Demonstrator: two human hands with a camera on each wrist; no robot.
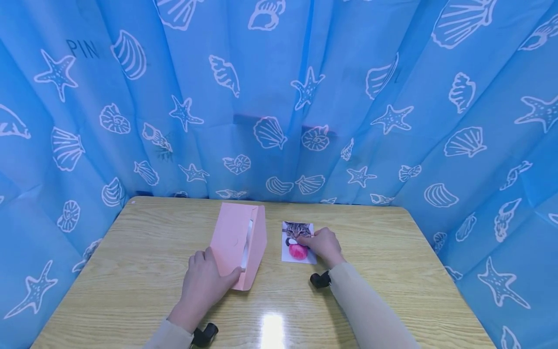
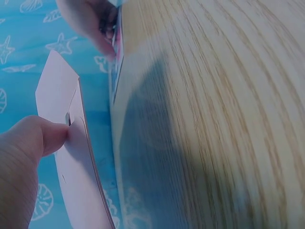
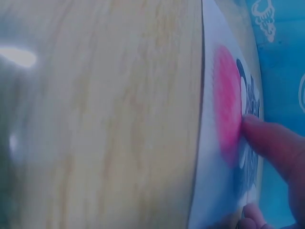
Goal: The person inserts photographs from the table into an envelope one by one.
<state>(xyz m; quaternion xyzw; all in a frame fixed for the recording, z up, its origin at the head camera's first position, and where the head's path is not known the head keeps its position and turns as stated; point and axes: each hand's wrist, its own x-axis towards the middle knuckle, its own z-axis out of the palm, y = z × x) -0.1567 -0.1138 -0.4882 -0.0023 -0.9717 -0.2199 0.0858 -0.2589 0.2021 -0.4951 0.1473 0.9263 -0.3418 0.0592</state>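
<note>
A pink envelope point(image 1: 232, 232) leans over the left middle of the table with its flap open and a pale strip showing along the mouth. My left hand point(image 1: 207, 281) grips its near end, the thumb point(image 2: 55, 136) at the mouth and the other fingers at the left edge, partly hidden behind the paper. To the right is a square photo card point(image 1: 291, 254) with a tabby cat and a bright pink round patch. My right hand point(image 1: 324, 246) pinches the card's right edge, its thumb point(image 3: 267, 138) on the picture and fingertips at the edge.
The wooden table point(image 1: 370, 242) reaches back to a blue curtain point(image 1: 279, 97) printed with white shells and starfish. Black wrist devices show at the left wrist point(image 1: 205, 334) and the right wrist point(image 1: 320, 279). Light glares off the table's near middle.
</note>
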